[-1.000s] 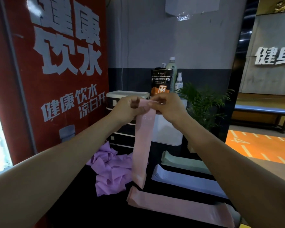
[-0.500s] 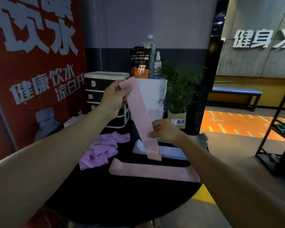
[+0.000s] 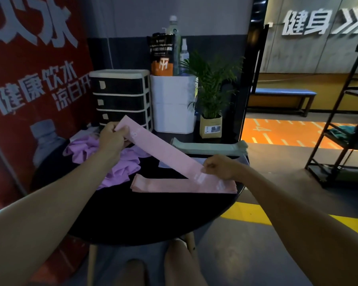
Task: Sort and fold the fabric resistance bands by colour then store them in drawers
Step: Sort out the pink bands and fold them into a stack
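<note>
Both bare forearms reached forward over the round black table point(image 3: 132, 219), and between them a pink fabric resistance band point(image 3: 163, 153) was stretched flat on a slant, high at the far left and low at the near right. The left hand point(image 3: 112, 139) was raised above the tabletop, its fingers curled round the band's upper end, thumb side toward the camera. The right hand point(image 3: 220, 167) was lower, knuckles up, pinching the band's lower end between thumb and fingertips just above a second pink band point(image 3: 163, 186), which lay flat near the table's front right edge. The held band's lower end overlapped that flat one; whether the two touched could not be told.

A crumpled heap of purple bands point(image 3: 116, 164) lay under and beside the left forearm. A stack of pale green bands point(image 3: 211, 147) lay flat further back on the right, and a lilac band point(image 3: 163, 164) showed partly beneath the held one. At the back of the table stood a four-drawer organiser point(image 3: 121, 100) with its drawers closed, next to a white box point(image 3: 173, 104) and a potted plant point(image 3: 212, 100).
</note>
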`<control>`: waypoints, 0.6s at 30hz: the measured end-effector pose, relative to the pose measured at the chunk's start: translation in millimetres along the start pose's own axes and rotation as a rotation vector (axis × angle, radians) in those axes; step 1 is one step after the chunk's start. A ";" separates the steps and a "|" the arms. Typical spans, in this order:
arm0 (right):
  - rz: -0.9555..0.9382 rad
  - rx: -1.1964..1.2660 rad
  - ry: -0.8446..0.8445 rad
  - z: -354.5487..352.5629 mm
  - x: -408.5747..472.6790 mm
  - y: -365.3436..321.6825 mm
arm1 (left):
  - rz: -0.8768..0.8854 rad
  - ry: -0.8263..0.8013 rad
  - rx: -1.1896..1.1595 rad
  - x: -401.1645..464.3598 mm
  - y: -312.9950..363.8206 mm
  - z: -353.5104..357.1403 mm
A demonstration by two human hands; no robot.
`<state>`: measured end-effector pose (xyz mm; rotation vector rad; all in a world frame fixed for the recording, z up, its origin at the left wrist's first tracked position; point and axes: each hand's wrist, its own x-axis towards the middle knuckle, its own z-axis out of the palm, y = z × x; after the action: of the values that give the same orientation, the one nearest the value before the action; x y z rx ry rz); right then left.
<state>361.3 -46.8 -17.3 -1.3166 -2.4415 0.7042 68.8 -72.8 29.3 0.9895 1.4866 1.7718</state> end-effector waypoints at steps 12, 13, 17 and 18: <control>0.286 0.270 0.298 3.7 -30.8 25.1 | -0.164 -0.040 0.154 -37.3 -44.0 -3.0; 0.312 0.274 0.355 3.8 -32.2 26.2 | -0.166 -0.061 0.228 -35.2 -52.0 -5.5; 0.424 0.134 0.449 4.7 -34.6 30.6 | -0.135 -0.078 0.568 -41.6 -68.5 -10.4; 0.454 0.115 0.457 6.0 -35.1 30.1 | -0.121 -0.088 0.618 -47.0 -67.2 -10.1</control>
<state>398.8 -63.9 -39.1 -1.7760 -1.7400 0.5518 84.6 -105.3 -45.0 1.2146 2.0406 1.1778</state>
